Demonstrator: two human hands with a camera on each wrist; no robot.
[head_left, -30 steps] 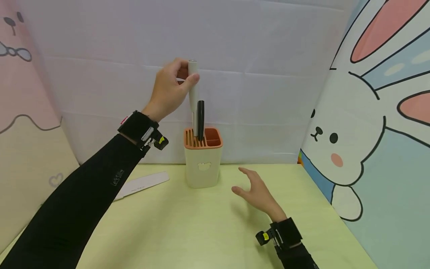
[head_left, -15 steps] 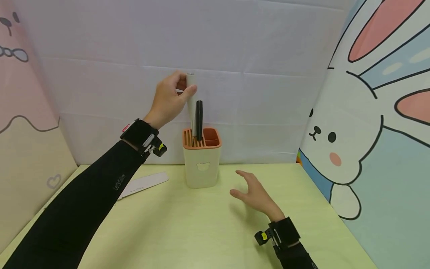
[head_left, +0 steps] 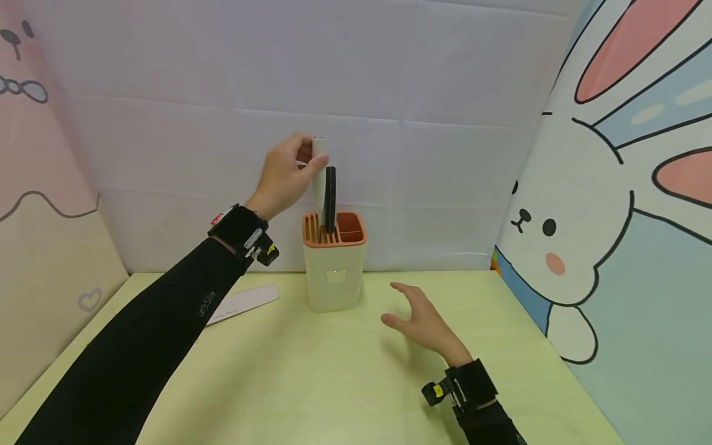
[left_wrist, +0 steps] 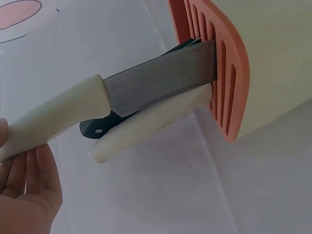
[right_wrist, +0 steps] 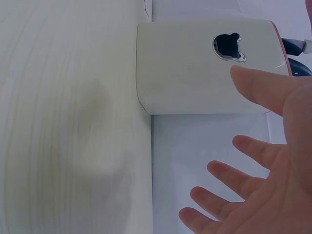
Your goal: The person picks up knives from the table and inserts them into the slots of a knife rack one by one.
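My left hand (head_left: 286,176) holds a knife (left_wrist: 58,114) by its cream handle between thumb and fingers. Its broad steel blade points down, with the end inside a slot of the knife block (head_left: 334,296), which has cream walls and an orange slotted top. A black-handled knife (head_left: 330,194) stands in the block beside it. In the left wrist view another cream handle (left_wrist: 156,126) sticks out of the slots. My right hand (head_left: 425,321) is apart from the block, to its right above the table, fingers spread and holding nothing.
A flat white strip (head_left: 245,303) with small print lies on the pale yellow table (head_left: 334,377), left of the block and partly behind my left sleeve. A white sheet (head_left: 423,167) hangs behind; a rabbit-print panel (head_left: 628,266) stands at right.
My left hand has come down with the knife, and more of the blade has gone into the block. The right hand stays nearly in place.
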